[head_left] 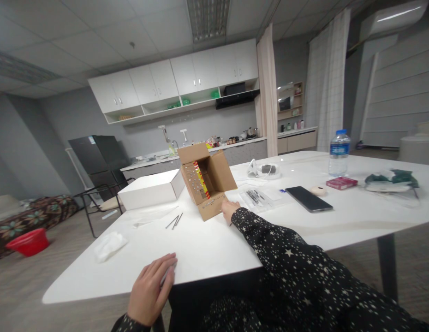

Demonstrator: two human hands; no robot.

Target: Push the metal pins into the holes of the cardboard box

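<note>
An open cardboard box [193,180] lies tipped on the white table, its opening toward me and its flaps spread. Small shiny bits dot its side and lower flap [211,210]. My right hand [230,210] is closed in a pinch at the right edge of that flap. A thin pale tip shows at its fingertips, too small to name. At the table's front edge rests my left hand [150,288], its fingers together and curled toward the thumb. Something greyish shows between them; I cannot make it out. Several thin metal rods [175,222] lie left of the flap.
A white box [150,190] stands behind left, and a crumpled tissue [110,246] lies at left. Rightward are a clear plastic bag [256,199], a phone [308,198], a pink-red packet [342,183], a water bottle [339,154] and a white cable coil [270,171].
</note>
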